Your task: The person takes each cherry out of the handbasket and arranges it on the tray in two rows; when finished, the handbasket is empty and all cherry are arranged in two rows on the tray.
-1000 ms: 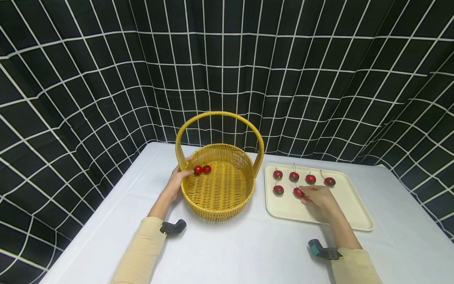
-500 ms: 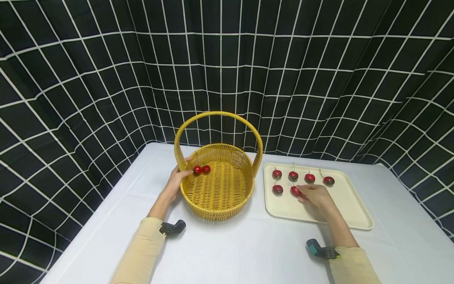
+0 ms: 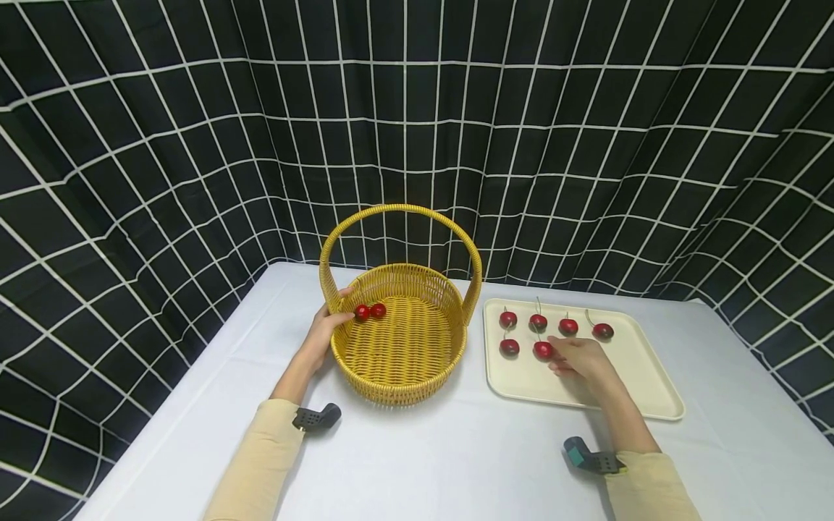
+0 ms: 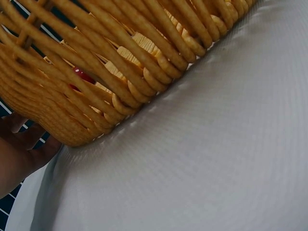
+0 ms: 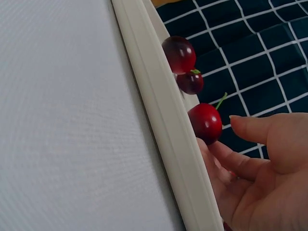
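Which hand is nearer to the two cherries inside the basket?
Left. The left hand grips the left side of the basket, close beside the two cherries; the right hand is over the tray, off to the basket's right.

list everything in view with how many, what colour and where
Table: 1, white, foreground
Gridded cloth: pieces unclear, black with white lines, behind and beside the table
Basket: 1, yellow, on the table, left of centre
Tray: 1, cream, on the table's right
Basket cherries: 2, red, inside left
Tray cherries: 6, red to dark red, four behind, two in front
Wrist cameras: 2, dark, one per wrist
Sleeves: 2, beige, both arms
Left hand: 1, bare, gripping the basket's left rim
Right hand: 1, bare, at the front-right cherry
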`<state>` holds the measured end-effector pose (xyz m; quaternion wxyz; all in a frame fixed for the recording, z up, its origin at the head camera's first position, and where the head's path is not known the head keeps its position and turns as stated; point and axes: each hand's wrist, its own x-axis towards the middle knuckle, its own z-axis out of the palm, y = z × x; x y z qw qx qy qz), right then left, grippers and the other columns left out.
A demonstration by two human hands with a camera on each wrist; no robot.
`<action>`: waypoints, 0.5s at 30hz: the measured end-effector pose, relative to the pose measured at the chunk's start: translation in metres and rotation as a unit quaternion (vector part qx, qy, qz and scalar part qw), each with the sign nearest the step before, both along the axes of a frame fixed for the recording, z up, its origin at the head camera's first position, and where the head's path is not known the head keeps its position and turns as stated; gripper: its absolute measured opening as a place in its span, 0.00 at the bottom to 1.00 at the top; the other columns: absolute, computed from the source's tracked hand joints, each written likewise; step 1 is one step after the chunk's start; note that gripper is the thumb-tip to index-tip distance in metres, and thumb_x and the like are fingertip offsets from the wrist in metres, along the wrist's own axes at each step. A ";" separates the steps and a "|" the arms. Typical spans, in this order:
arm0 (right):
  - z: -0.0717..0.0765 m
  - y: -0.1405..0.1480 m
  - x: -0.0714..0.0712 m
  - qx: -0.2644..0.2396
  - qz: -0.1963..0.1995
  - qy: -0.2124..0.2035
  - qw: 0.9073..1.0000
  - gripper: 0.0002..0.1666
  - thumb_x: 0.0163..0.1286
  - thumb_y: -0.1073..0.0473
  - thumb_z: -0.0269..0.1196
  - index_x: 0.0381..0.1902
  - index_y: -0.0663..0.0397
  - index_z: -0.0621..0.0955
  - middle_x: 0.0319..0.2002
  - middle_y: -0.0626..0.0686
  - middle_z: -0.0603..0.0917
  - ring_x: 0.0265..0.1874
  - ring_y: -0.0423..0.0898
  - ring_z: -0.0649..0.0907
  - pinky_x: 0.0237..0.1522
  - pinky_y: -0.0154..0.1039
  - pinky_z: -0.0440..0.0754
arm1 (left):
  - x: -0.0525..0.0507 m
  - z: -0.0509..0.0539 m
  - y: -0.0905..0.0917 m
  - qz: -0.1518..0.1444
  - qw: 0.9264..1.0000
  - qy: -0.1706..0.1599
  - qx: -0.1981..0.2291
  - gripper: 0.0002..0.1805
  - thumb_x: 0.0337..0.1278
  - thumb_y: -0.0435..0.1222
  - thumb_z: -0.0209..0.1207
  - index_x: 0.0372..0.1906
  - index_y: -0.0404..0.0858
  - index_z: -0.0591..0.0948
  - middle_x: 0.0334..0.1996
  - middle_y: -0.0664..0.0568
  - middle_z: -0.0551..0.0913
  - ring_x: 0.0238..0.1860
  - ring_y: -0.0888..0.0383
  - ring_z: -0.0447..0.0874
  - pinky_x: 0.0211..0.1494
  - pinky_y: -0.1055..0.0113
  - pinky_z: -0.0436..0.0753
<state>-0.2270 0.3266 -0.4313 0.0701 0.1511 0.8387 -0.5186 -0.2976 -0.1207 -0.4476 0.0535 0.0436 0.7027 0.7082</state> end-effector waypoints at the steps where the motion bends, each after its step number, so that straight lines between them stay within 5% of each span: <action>1: 0.000 0.001 0.000 0.001 -0.001 -0.003 1.000 0.34 0.73 0.52 0.52 0.61 0.82 0.65 0.41 0.65 0.81 0.26 0.37 0.82 0.33 0.31 0.82 | 0.000 0.000 0.000 0.001 1.000 0.002 -0.001 0.32 0.62 0.32 0.49 0.72 0.44 0.60 0.73 0.47 0.55 0.72 0.48 0.49 0.71 0.50 0.45; 9: 0.002 0.007 0.000 -0.004 -0.008 -0.022 1.000 0.39 0.75 0.46 0.47 0.64 0.79 0.63 0.48 0.70 0.78 0.26 0.37 0.82 0.33 0.31 0.82 | -0.001 0.000 0.001 0.007 1.000 0.008 0.002 0.31 0.61 0.32 0.50 0.71 0.44 0.63 0.72 0.47 0.56 0.72 0.48 0.50 0.71 0.49 0.45; 15: 0.009 0.016 0.002 -0.044 -0.016 -0.025 0.999 0.37 0.77 0.44 0.42 0.61 0.77 0.66 0.32 0.53 0.84 0.25 0.39 0.83 0.31 0.32 0.82 | -0.001 0.000 0.001 0.005 1.000 0.007 0.002 0.31 0.61 0.32 0.50 0.71 0.44 0.63 0.72 0.47 0.56 0.72 0.49 0.49 0.71 0.49 0.44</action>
